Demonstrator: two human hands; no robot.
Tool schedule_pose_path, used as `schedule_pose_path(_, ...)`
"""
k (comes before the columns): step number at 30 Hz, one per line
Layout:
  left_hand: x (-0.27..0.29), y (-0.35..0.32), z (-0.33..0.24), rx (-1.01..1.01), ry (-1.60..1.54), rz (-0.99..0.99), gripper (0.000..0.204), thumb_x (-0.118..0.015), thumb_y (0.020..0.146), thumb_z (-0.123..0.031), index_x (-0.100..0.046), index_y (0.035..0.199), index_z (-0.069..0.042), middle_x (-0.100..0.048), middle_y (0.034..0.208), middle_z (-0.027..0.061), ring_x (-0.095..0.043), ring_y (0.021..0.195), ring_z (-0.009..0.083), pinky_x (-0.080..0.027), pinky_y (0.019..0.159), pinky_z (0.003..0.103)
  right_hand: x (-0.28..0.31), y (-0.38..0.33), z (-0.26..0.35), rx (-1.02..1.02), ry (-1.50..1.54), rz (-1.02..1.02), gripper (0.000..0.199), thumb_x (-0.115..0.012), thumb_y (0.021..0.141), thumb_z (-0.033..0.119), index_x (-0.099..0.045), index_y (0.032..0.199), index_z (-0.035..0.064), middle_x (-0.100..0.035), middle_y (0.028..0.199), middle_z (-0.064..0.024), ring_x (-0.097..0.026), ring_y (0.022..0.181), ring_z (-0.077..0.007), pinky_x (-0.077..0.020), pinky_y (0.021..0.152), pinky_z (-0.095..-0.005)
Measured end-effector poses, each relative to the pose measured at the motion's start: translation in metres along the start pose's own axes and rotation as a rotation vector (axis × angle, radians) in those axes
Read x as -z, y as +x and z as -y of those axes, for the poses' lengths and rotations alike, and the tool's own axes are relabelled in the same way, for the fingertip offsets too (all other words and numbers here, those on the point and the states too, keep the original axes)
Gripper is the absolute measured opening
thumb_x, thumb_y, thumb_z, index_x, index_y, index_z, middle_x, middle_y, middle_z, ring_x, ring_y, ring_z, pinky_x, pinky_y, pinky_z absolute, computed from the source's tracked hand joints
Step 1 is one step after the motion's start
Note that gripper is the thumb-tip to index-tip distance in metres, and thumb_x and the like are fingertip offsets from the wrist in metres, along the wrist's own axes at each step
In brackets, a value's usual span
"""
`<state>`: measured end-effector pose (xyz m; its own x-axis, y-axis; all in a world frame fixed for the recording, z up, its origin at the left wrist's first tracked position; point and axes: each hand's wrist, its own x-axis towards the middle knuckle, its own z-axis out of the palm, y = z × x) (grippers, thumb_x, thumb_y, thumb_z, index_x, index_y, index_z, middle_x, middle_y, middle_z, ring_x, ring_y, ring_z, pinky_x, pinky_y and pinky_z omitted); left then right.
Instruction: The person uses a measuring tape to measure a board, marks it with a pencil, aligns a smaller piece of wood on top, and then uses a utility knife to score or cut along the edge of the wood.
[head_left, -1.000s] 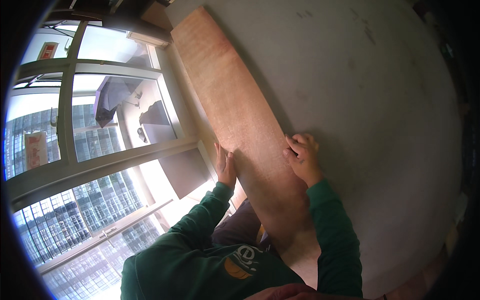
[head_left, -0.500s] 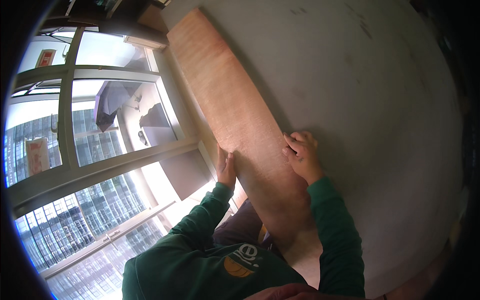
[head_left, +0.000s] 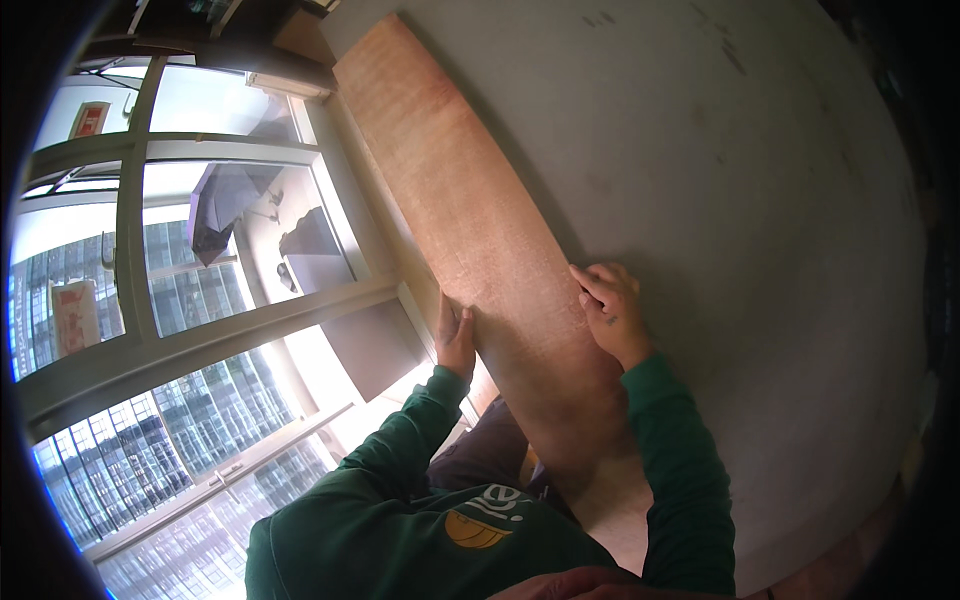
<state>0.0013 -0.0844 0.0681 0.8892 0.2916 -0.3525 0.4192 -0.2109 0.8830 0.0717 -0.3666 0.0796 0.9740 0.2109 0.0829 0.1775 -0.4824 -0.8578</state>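
A long, reddish-brown wooden board (head_left: 470, 200) runs from the upper left down toward my body, lying along the left side of a grey surface. My left hand (head_left: 456, 338) holds its left long edge, thumb up on the face and fingers along the side. Across from it, my right hand (head_left: 612, 308) grips the right long edge with bent fingers, the thumb near the top face. The undersides of both grips are hidden. Close to my body the board's lower end looks paler.
The broad grey surface (head_left: 740, 260) stretches to the right of the board and bears dark marks. At the left stand white-framed windows (head_left: 230, 310) with a building outside. A dark umbrella (head_left: 220, 205) shows through the glass. Wooden pieces (head_left: 305, 38) sit beyond the board's far end.
Both hands and forearms have shifted slightly to the right. The board's near part has also swung a little to the right, while its far end stays nearly in place.
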Motion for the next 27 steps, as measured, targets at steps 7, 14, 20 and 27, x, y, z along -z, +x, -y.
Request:
schedule_pose_path(7,-0.007,-0.003,-0.025,0.078,-0.18,0.041,0.064,-0.048,0.1,-0.013,-0.015,0.153,0.002,-0.028,0.155,0.0157,-0.03,0.14,0.0215,-0.024,0.114,0.031,-0.011,0.0,0.002,0.0,-0.158,-0.046,0.043,-0.069,0.079,0.018,-0.063,0.121,0.0056,-0.057,0.108,-0.0071,-0.05,0.105,-0.0285,-0.0356,0.092,-0.046)
schedule_pose_path(14,-0.003,0.0,-0.01,0.033,-0.136,0.026,0.061,-0.047,0.101,-0.007,-0.017,0.154,-0.002,-0.033,0.154,0.0122,-0.035,0.137,0.0186,-0.028,0.113,0.03,-0.006,0.001,0.003,0.007,-0.12,-0.042,0.043,-0.069,0.078,0.017,-0.064,0.119,0.0051,-0.058,0.106,-0.0046,-0.051,0.103,-0.0268,-0.0354,0.091,-0.0449)
schedule_pose_path(20,0.0,-0.001,-0.008,0.029,-0.111,0.034,0.061,-0.047,0.1,-0.008,-0.018,0.154,-0.002,-0.035,0.153,0.0124,-0.037,0.136,0.0186,-0.028,0.112,0.03,-0.007,0.002,0.003,-0.006,-0.108,-0.027,0.042,-0.068,0.078,0.016,-0.065,0.119,0.0052,-0.058,0.104,-0.0045,-0.051,0.102,-0.026,-0.0351,0.091,-0.0446)
schedule_pose_path(27,-0.001,-0.001,-0.012,0.032,-0.074,0.041,0.062,-0.049,0.1,-0.008,-0.019,0.153,-0.002,-0.038,0.15,0.0116,-0.04,0.133,0.0175,-0.031,0.11,0.03,-0.009,0.001,-0.001,-0.014,-0.094,-0.031,0.041,-0.067,0.079,0.014,-0.065,0.119,0.0055,-0.059,0.105,-0.0049,-0.052,0.103,-0.0259,-0.035,0.091,-0.0445)
